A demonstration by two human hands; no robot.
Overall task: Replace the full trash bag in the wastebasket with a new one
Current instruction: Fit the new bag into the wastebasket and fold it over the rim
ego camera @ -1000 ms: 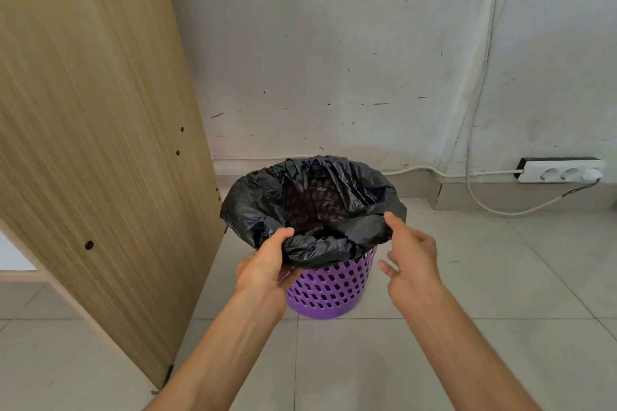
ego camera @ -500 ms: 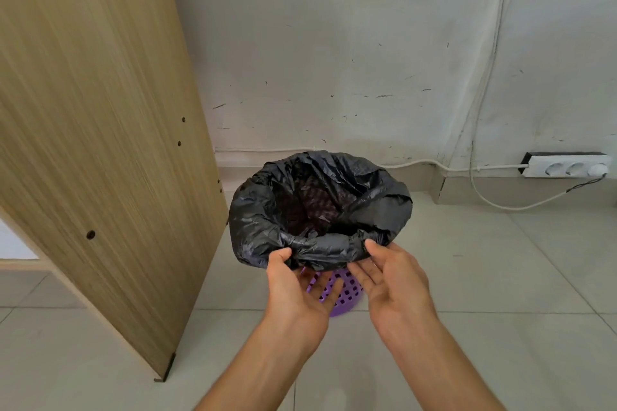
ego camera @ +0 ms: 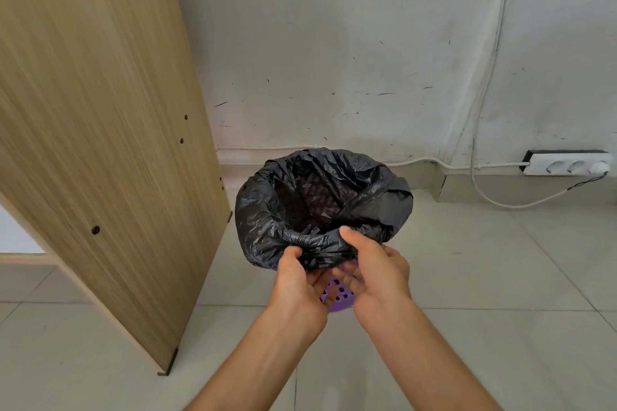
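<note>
1. Trash bag (ego camera: 322, 200): black and crinkled, it lines the purple wastebasket (ego camera: 337, 294), with its top edge folded outward and down over the rim so that most of the basket is hidden.
2. The wastebasket stands on the pale tiled floor (ego camera: 500, 277), near the foot of the wall (ego camera: 334, 43) and just to the right of a wooden panel (ego camera: 100, 127). Only a small patch of its perforated side shows, low down between the two hands.
3. The bag's mouth is open, and the inside looks dark. I cannot tell what is in it.
4. The left hand (ego camera: 300, 287) grips the near edge of the trash bag. Its thumb lies on top of the bunched plastic and its fingers curl underneath, pinching the fold.
5. The right hand (ego camera: 377, 274) holds the same near edge just beside the left. Its thumb presses on top of the plastic and its fingers curl below it, so the fold is caught between them.
6. The two hands are close together, almost touching, and the plastic between them is gathered into a tight, wrinkled ridge.
7. The wall is scuffed and marked. A white power strip (ego camera: 567, 165) sits at its base on the right, well apart from the basket, and a white cable (ego camera: 500, 202) loops down from it onto the floor.
</note>
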